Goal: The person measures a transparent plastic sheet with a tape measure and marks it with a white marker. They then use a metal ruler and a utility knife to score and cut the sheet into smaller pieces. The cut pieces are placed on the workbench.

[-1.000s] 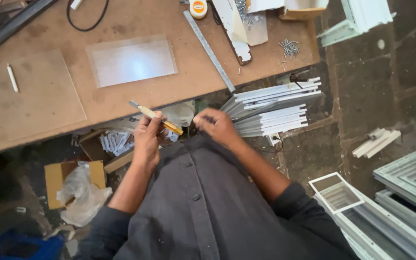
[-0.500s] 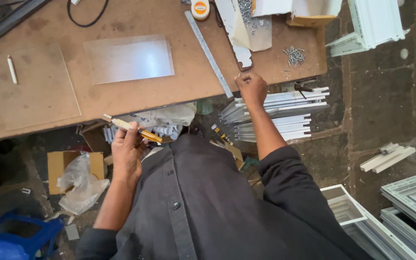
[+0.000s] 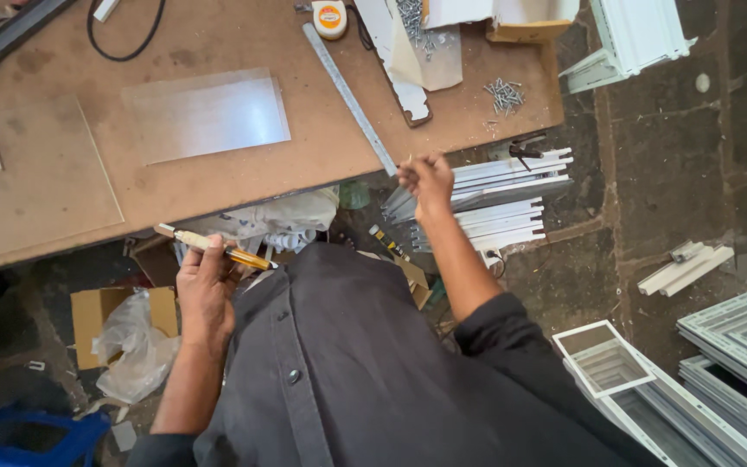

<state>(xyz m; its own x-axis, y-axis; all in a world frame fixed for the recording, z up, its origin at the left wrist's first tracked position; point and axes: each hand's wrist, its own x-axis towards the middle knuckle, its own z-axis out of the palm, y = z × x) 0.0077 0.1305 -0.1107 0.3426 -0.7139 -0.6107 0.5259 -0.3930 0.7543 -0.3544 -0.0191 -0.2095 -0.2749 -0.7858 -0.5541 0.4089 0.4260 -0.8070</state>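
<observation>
Your right hand (image 3: 425, 180) sits just right of the frame's centre, fingers pinched together on the near end of the long metal ruler (image 3: 349, 98), which runs up and to the left across the counter (image 3: 218, 186) toward the top centre of the frame. Its end overhangs the counter's front edge, and that is where you have it. The ruler looks thin, flat and stiff; I judge it light but prone to sagging and swinging when held by one end only, and its smooth face may slip in a fingertip pinch. A grip nearer its middle, thumb on the flat, would likely steady it.

Your left hand (image 3: 205, 290), at lower left of centre, is closed around a slim tool with a yellow handle (image 3: 214, 246), which points up and to the left below the counter's edge. It looks rigid and light; the pale tip may be sharp or delicate, so hold it by the handle.

The clear glass sheet (image 3: 207, 115) lies flat on the counter at upper left, well apart from both hands. It is likely brittle with keen edges. A pile of screws (image 3: 503, 93) lies to the right of the ruler, and a stack of white frame strips (image 3: 503, 195) sits on the floor just beyond your right hand.
</observation>
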